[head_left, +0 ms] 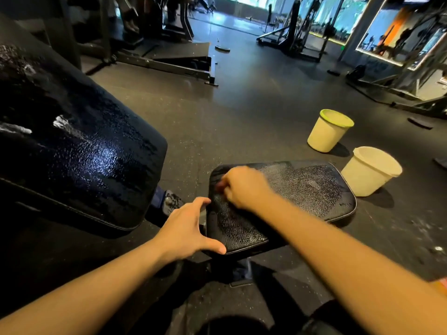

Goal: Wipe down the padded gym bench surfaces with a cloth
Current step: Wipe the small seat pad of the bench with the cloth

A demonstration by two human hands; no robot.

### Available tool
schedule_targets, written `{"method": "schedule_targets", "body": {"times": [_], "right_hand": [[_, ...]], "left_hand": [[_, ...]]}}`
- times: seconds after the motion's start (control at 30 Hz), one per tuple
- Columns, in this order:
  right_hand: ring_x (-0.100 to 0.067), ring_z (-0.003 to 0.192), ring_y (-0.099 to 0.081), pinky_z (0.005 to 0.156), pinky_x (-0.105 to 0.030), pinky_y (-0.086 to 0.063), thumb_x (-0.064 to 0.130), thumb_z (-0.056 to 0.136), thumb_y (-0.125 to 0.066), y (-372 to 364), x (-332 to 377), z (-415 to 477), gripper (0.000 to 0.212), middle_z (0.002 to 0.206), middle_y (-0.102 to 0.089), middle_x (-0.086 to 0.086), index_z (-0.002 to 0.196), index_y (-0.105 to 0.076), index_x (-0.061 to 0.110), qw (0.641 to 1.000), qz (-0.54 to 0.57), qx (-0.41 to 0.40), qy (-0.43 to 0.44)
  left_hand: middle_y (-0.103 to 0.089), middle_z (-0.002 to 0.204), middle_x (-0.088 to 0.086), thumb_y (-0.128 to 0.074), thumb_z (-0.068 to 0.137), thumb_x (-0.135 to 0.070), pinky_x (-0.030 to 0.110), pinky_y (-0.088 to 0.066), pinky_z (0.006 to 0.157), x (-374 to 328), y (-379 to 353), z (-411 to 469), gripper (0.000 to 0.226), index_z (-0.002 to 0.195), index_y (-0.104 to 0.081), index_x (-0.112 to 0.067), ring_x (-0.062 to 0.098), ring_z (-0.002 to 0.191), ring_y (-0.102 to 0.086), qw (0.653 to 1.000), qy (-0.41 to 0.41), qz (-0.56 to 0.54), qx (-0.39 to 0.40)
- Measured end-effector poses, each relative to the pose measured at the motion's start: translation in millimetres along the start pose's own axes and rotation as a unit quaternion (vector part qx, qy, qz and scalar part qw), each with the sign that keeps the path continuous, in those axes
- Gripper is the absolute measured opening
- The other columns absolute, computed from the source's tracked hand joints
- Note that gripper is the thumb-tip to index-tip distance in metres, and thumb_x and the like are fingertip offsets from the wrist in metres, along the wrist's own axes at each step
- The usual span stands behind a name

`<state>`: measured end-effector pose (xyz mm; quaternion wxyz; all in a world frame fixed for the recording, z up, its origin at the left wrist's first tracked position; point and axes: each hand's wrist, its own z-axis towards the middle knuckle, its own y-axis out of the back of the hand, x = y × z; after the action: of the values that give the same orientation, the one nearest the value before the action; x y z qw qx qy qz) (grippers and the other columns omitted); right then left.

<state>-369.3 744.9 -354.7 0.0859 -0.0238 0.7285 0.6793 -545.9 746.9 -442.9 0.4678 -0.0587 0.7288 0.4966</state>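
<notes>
We see the left hand (186, 230) splayed with fingers straight, thumb on the near rim of the seat pad (314, 189) and fingertips at its left edge. Right hand (244, 187) rests on the pad's top left, fingers curled and blurred. There's a dark smudge at the fingertips; we cannot tell if it's a cloth or gripped. Seat pad is a black rounded rectangle of crackled, glossy vinyl. Tilted back pad (84, 153) at left has the same pebbled sheen. Lime-rimmed bucket (329, 134) and plain cream bucket (370, 170), 2 tapered rounds, stand on the speckled floor (242, 105).
</notes>
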Motion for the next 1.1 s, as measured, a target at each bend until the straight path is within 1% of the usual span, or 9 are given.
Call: {"method": "schedule_targets", "body": {"times": [0.13,0.27,0.33,0.47,0.53,0.73,0.77,0.93,1.1], "right_hand": [[-0.033,0.090,-0.067,0.069,-0.034,-0.046,0.008,0.092,-0.061,20.6,-66.3,23.8,0.015,0.105,-0.071,-0.012,0.106,-0.067,0.010,0.976,-0.065,-0.072,-0.196],[-0.035,0.105,-0.068,0.084,-0.039,-0.054,0.022,0.093,-0.059,-14.0,17.5,4.1,0.028,0.117,-0.069,-0.009,0.117,-0.072,0.021,0.998,0.054,0.000,-0.044],[-0.033,0.108,-0.067,0.086,-0.039,-0.054,0.027,0.093,-0.058,-14.2,15.0,-1.7,0.029,0.119,-0.070,-0.006,0.118,-0.072,0.027,0.999,0.033,0.002,0.001],[-0.035,0.099,-0.069,0.075,-0.038,-0.051,0.025,0.091,-0.062,22.5,-78.2,5.0,0.021,0.110,-0.071,-0.011,0.108,-0.070,0.018,0.979,-0.062,-0.056,-0.187],[-0.035,0.096,-0.069,0.068,-0.035,-0.045,0.021,0.091,-0.060,18.8,-86.1,0.9,0.017,0.108,-0.071,-0.011,0.104,-0.070,0.016,0.968,-0.068,-0.082,-0.227],[-0.032,0.107,-0.068,0.084,-0.040,-0.053,0.028,0.092,-0.059,-14.5,27.1,-10.5,0.028,0.119,-0.069,-0.005,0.117,-0.072,0.027,0.999,0.027,0.002,0.017],[-0.031,0.107,-0.068,0.085,-0.040,-0.054,0.030,0.092,-0.059,-7.2,17.3,-13.3,0.028,0.118,-0.070,-0.004,0.117,-0.072,0.029,1.000,0.012,-0.002,0.017],[-0.032,0.096,-0.069,0.073,-0.035,-0.047,0.027,0.092,-0.063,14.8,-61.7,14.2,0.024,0.108,-0.071,-0.008,0.113,-0.071,0.020,0.980,-0.016,-0.058,-0.191],[-0.028,0.108,-0.067,0.086,-0.037,-0.053,0.028,0.097,-0.057,-0.3,-6.0,-27.1,0.025,0.117,-0.070,0.002,0.113,-0.074,0.037,0.999,0.041,-0.018,0.007]], "left_hand": [[-0.052,0.151,-0.003,-0.088,0.034,-0.076,0.041,-0.042,0.114,-0.5,-2.2,-0.6,0.136,0.151,-0.037,-0.029,0.019,0.139,-0.048,1.000,-0.005,0.002,-0.009],[-0.051,0.150,-0.002,-0.090,0.037,-0.076,0.041,-0.044,0.112,-1.6,1.0,1.6,0.137,0.153,-0.034,-0.030,0.019,0.138,-0.049,1.000,-0.003,0.009,0.002],[-0.051,0.150,-0.002,-0.089,0.036,-0.078,0.042,-0.044,0.112,-1.3,1.4,2.0,0.136,0.152,-0.034,-0.032,0.020,0.138,-0.048,1.000,-0.003,0.011,0.008],[-0.052,0.150,-0.002,-0.089,0.033,-0.077,0.041,-0.042,0.114,-0.9,0.8,2.5,0.137,0.151,-0.037,-0.030,0.019,0.139,-0.048,1.000,-0.009,0.010,-0.003],[-0.053,0.149,-0.002,-0.090,0.032,-0.077,0.040,-0.043,0.114,-2.3,1.0,4.0,0.139,0.151,-0.037,-0.029,0.018,0.139,-0.049,1.000,-0.012,0.016,-0.003],[-0.053,0.148,-0.003,-0.088,0.037,-0.080,0.043,-0.046,0.110,-3.4,2.8,2.2,0.136,0.152,-0.033,-0.031,0.021,0.136,-0.050,1.000,-0.006,0.020,0.007],[-0.053,0.148,-0.003,-0.087,0.037,-0.080,0.043,-0.046,0.110,-2.8,2.4,1.3,0.136,0.152,-0.034,-0.032,0.021,0.137,-0.050,1.000,-0.006,0.017,0.006],[-0.053,0.150,-0.003,-0.087,0.033,-0.080,0.042,-0.043,0.113,-2.2,-0.8,0.0,0.137,0.151,-0.035,-0.032,0.019,0.139,-0.048,1.000,-0.004,0.006,-0.003],[-0.050,0.152,-0.003,-0.091,0.038,-0.075,0.042,-0.043,0.113,-3.7,1.9,0.6,0.135,0.152,-0.033,-0.031,0.019,0.140,-0.047,1.000,-0.005,0.010,0.006]]}}
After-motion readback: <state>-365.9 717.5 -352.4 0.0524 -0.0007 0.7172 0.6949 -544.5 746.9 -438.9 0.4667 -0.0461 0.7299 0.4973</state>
